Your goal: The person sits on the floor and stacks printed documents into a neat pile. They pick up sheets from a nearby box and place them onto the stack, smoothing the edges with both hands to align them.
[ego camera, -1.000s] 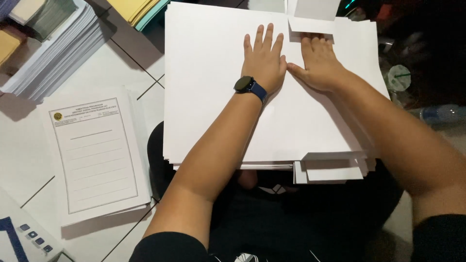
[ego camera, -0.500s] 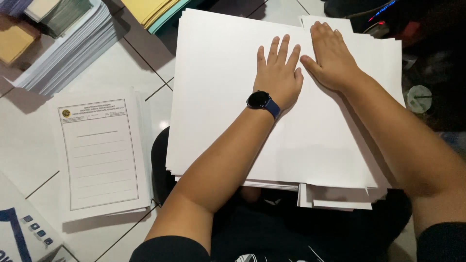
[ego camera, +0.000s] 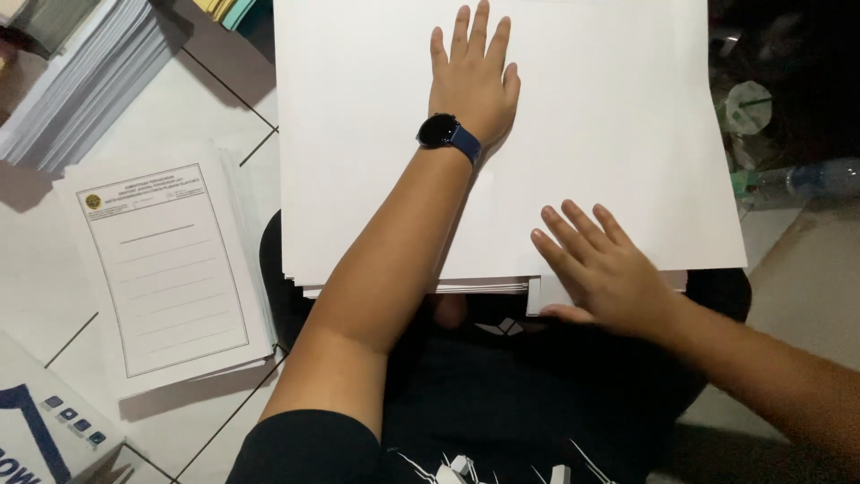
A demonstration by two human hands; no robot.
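Dark cloth first: your lap (ego camera: 502,394), nearest the camera, carries the near edge of the paper.

Right hand (ego camera: 609,273): fingers spread wide, palm down at the near right corner of the sheet (ego camera: 609,116), thumb tucked at the edge above a folded white piece (ego camera: 546,294) that pokes out beneath. It grips nothing; it looks set there to keep the corner from lifting.

Left hand (ego camera: 472,76): flat, fingers slightly apart, pressed on the upper middle of the same sheet, holding nothing. Dark watch (ego camera: 440,131) with blue strap at the wrist. The press seems meant to pin the paper against sliding.

Sheet: large, white, blank, on top of a thin stack (ego camera: 394,285) whose edges show at the near side, partly on your lap, partly over the tiled floor (ego camera: 206,108).

Left of you: a pile of forms (ego camera: 170,269), white, with a black border, ruled lines and a small round emblem at top left. Near left corner: a white package (ego camera: 45,430) with blue marks.

Far left: a tall paper ream (ego camera: 81,81). Far right, in shadow: a clear bottle (ego camera: 797,179) with green cap.
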